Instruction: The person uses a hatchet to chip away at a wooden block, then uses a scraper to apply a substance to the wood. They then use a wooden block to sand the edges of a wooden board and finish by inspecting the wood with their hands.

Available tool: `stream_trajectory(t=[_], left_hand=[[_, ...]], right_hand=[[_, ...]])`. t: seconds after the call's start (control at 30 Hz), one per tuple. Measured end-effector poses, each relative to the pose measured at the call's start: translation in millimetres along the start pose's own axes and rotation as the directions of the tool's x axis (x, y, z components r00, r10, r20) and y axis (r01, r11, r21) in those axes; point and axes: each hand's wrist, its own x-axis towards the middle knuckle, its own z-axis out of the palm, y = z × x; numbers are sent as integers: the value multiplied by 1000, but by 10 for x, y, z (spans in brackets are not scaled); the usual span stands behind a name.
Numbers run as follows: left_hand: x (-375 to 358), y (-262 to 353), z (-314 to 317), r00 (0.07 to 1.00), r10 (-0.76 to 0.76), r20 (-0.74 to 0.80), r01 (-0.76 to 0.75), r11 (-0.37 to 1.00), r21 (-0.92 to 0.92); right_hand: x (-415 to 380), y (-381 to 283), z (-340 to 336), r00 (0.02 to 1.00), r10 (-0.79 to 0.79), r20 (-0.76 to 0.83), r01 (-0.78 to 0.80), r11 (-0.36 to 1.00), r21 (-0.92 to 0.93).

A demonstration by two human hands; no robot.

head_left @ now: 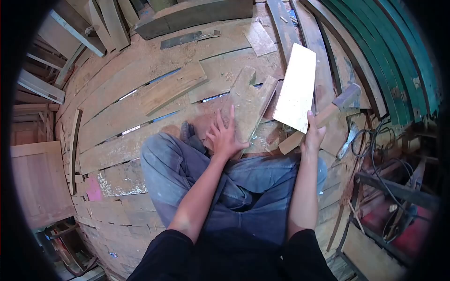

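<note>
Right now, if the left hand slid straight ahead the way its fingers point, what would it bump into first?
The left hand already rests flat on a wood piece; going on, it would probably slide along that piece.

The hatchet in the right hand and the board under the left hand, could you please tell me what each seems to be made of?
The hatchet looks to have a dull grey metal head, probably steel, on a pale bare-wood handle gripped by the right hand. The rough brown board under the left hand looks like unfinished sawn timber, with visible grain and sawdust.

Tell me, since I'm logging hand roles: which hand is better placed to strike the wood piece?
Right. The right hand grips the hatchet handle; the left hand lies flat on the wood piece.
</note>
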Motion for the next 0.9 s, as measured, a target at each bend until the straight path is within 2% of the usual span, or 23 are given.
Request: stream_trajectory(t=[0.27,0.47,0.57,0.7,0.8,0.9], left_hand=[[-97,-100,91,982,158,-99,-146,982,118],[-44,-43,26,996,90,-18,-87,989,121],[-23,-90,-77,986,148,-74,-140,985,102],[12,-70,-158,978,169,-123,-161,984,72],[260,-29,-314,991,94,-100,-113,972,-207],[616,-47,-443,967,172,-189,-251,783,-570]], right_hand=[[16,48,-1,1000,-14,-16,14,1000,-3],[-26,-9,46,997,-49,-51,50,999,8],[-40,-18,6,999,-6,-41,6,1000,-4],[28,58,10,998,-46,-42,47,998,41],[51,61,-45,998,-32,-54,36,996,78],[62,29,-38,996,29,-88,-20,994,108]])
